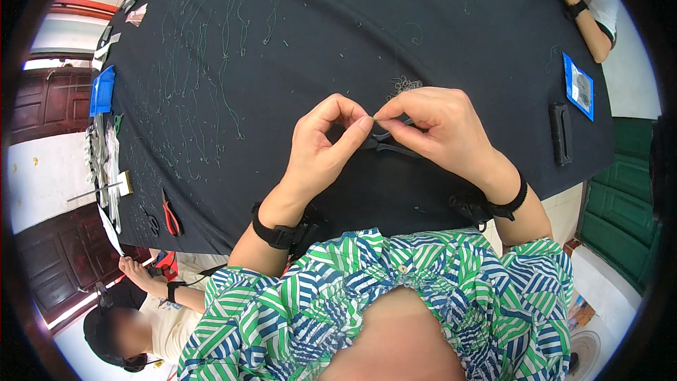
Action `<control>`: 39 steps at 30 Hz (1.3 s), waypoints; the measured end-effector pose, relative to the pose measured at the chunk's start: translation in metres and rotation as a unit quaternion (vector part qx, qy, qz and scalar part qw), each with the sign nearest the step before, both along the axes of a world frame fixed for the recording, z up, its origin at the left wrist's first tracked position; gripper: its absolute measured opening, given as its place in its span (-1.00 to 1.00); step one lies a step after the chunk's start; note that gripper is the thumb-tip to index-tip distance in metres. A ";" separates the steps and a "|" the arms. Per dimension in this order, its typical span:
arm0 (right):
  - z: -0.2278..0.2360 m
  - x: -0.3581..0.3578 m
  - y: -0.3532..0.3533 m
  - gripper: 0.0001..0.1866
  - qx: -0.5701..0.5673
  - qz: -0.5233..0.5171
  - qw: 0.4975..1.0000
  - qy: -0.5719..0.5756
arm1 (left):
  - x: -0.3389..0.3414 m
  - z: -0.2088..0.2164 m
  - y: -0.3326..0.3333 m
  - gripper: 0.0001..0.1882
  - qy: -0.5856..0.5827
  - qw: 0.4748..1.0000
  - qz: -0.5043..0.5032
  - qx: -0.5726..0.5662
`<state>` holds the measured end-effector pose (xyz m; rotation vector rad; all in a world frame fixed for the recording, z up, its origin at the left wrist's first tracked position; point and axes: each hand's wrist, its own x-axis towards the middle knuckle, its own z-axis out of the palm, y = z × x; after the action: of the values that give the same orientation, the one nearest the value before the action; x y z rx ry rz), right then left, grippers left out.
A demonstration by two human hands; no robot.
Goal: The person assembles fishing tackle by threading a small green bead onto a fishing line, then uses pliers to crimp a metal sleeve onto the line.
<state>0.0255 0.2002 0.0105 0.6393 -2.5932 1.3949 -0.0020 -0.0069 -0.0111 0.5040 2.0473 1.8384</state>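
Delicately, over a worktop [493,42] draped in black cloth, a person holds a left hand [324,134] and a right hand [443,127] fingertip to fingertip, each grip narrowed to a tight pinch of thumb and forefinger. Work this fine probably calls for steady wrists, light pressure and small, even pulls, with the meeting point of the fingertips left in plain sight; a spot farther from whatever lies beneath would lessen the chance of a snag.

Below the fingers sits a dark tool [396,149], so covered that scissors or pliers cannot be told apart. Just beyond the right forefinger rests a heap of small wire-like pieces [404,86], its near side masked and its items hard to separate. Green strands [226,58] spread across the worktop's left side, the farthest reaching the picture's upper edge, their end details blurred. Smallest of all, a greenish piece [371,120] appears caught between both pinches, above the tool; whether knot, loop or strand end, it is too tiny to make out.
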 end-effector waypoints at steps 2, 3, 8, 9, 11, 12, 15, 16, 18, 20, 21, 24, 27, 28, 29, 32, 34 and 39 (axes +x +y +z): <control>0.000 0.000 -0.001 -0.91 -0.002 -0.003 1.000 0.014 | 0.001 -0.001 0.000 -0.89 -0.015 1.000 0.003 0.006; 0.000 0.000 0.000 -0.91 -0.002 -0.003 1.000 0.014 | 0.001 -0.001 0.000 -0.89 -0.015 1.000 0.003 0.006; 0.002 0.002 -0.001 -0.92 -0.029 -0.021 0.999 -0.041 | 0.000 -0.002 0.001 -0.90 -0.008 1.000 0.015 0.008; 0.003 0.002 -0.001 -0.92 -0.029 -0.021 0.999 -0.041 | -0.001 -0.003 0.000 -0.90 -0.008 1.000 0.015 0.008; 0.005 0.002 -0.001 -0.91 -0.041 -0.029 0.995 -0.081 | -0.003 -0.007 -0.001 -0.94 0.077 0.997 -0.019 0.005; 0.005 0.002 0.000 -0.91 -0.041 -0.029 0.995 -0.082 | -0.003 -0.006 -0.001 -0.94 0.077 0.997 -0.019 0.005; 0.003 0.001 0.003 -0.89 -0.051 -0.024 0.993 -0.109 | -0.002 -0.003 -0.001 -0.94 0.061 0.998 -0.013 0.003; 0.002 0.001 0.003 -0.89 -0.069 -0.024 0.989 -0.127 | -0.002 -0.002 -0.001 -0.94 0.060 0.998 -0.014 0.005; 0.001 0.001 0.003 -0.88 -0.087 -0.023 0.985 -0.145 | -0.002 -0.002 -0.001 -0.94 0.059 0.998 -0.015 0.006; 0.000 0.000 0.002 -0.87 -0.106 -0.020 0.980 -0.165 | -0.002 -0.003 -0.002 -0.94 0.075 0.997 -0.015 0.006; 0.000 0.000 0.002 -0.87 -0.105 -0.020 0.980 -0.165 | -0.002 -0.003 -0.002 -0.94 0.075 0.997 -0.015 0.006; -0.002 0.000 0.001 -0.86 -0.138 -0.014 0.973 -0.187 | -0.001 -0.002 -0.002 -0.94 0.068 0.998 -0.014 0.010; -0.002 -0.001 0.001 -0.85 -0.146 -0.010 0.970 -0.192 | -0.001 -0.002 -0.002 -0.94 0.066 0.998 -0.016 0.007; -0.003 -0.001 0.001 -0.85 -0.143 -0.009 0.971 -0.191 | -0.001 -0.003 -0.002 -0.94 0.068 0.998 -0.017 0.006; -0.003 -0.001 0.001 -0.85 -0.140 -0.008 0.972 -0.189 | -0.001 -0.003 -0.003 -0.94 0.070 0.997 -0.018 0.006; -0.002 -0.001 0.001 -0.85 -0.148 -0.002 0.969 -0.197 | 0.000 -0.002 -0.002 -0.94 0.066 0.998 -0.016 0.008; -0.001 -0.001 0.001 -0.85 -0.150 -0.001 0.968 -0.201 | 0.000 -0.002 -0.002 -0.93 0.064 0.998 -0.016 0.006; -0.002 -0.002 0.002 -0.84 -0.157 -0.001 0.964 -0.214 | -0.001 -0.002 -0.002 -0.93 0.071 0.997 -0.014 0.008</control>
<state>0.0236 0.2018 0.0088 0.3139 -2.5628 2.0847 -0.0029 -0.0086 -0.0128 0.6833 2.1069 1.8513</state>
